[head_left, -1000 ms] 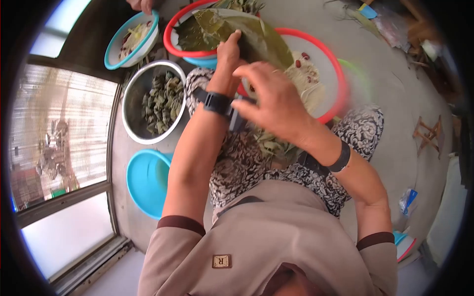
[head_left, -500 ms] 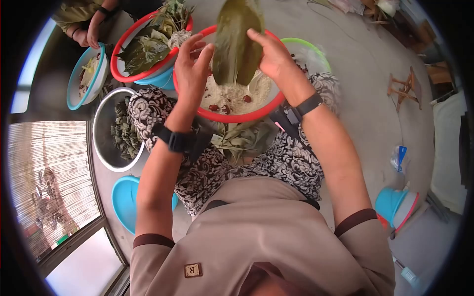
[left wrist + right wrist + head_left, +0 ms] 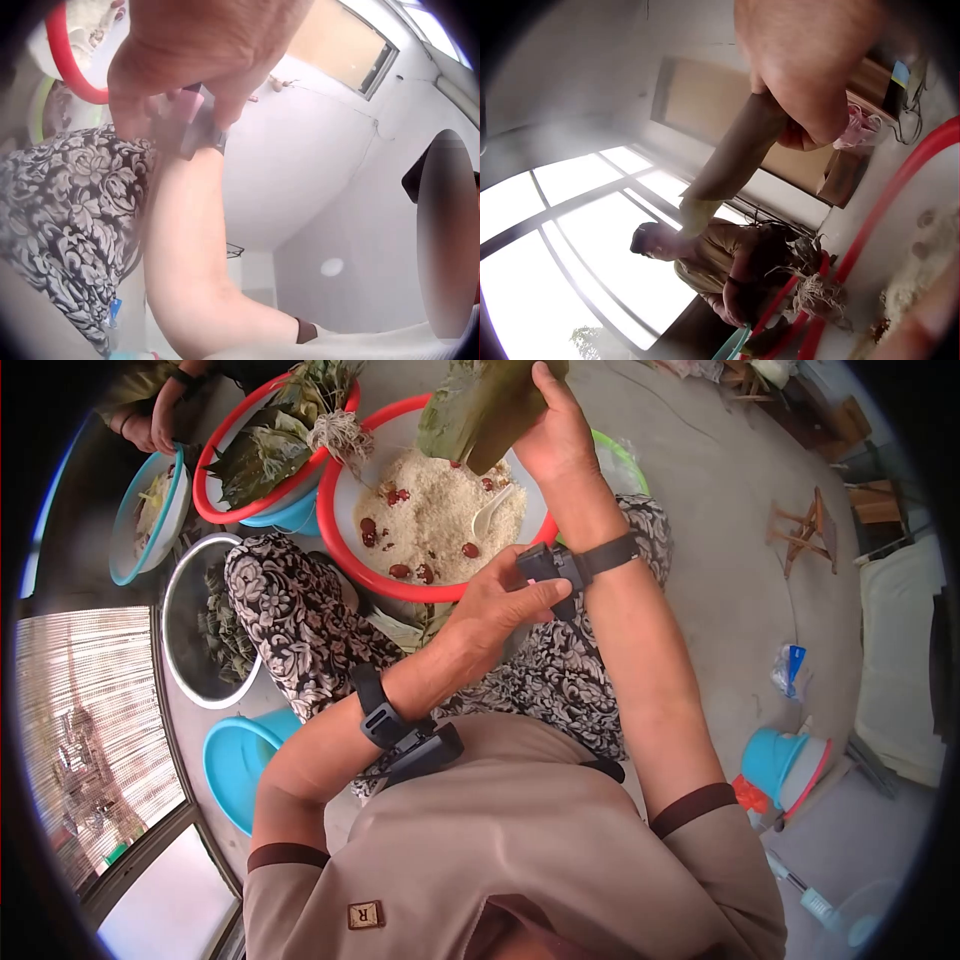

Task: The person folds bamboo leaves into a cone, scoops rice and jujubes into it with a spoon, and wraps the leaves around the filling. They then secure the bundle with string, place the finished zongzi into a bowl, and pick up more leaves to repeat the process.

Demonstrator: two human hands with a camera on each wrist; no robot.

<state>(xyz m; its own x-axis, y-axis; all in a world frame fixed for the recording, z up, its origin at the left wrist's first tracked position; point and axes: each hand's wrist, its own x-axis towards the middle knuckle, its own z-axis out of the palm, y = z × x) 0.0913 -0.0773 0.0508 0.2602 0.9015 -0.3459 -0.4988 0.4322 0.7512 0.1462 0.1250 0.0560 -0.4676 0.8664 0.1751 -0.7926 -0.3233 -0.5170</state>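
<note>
Broad green leaves (image 3: 485, 410) are pinched by my right hand (image 3: 560, 445) above the far side of a red-rimmed basin (image 3: 345, 555) of white rice (image 3: 430, 510) with dark red dates. In the right wrist view, the leaves (image 3: 739, 146) hang from the right hand (image 3: 810, 60). My left hand (image 3: 490, 610) is at the right wrist, its thumb and fingers around the small black camera (image 3: 545, 567) strapped there. The left wrist view shows the left hand (image 3: 202, 45) gripping that camera (image 3: 184, 124). A white spoon (image 3: 490, 512) stands in the rice.
Left of the rice basin are a red-rimmed basin (image 3: 208, 485) with leaves and tied strings, a blue-rimmed bowl (image 3: 122, 530) beside another person's hands, a metal bowl (image 3: 172, 635) of wrapped leaf bundles, and a blue tub (image 3: 225, 770). A wooden stool (image 3: 805, 532) stands right.
My left hand has left the side of the leaves, come down and taken hold of the camera on the right wrist. The leaves are now tilted, still in my right hand.
</note>
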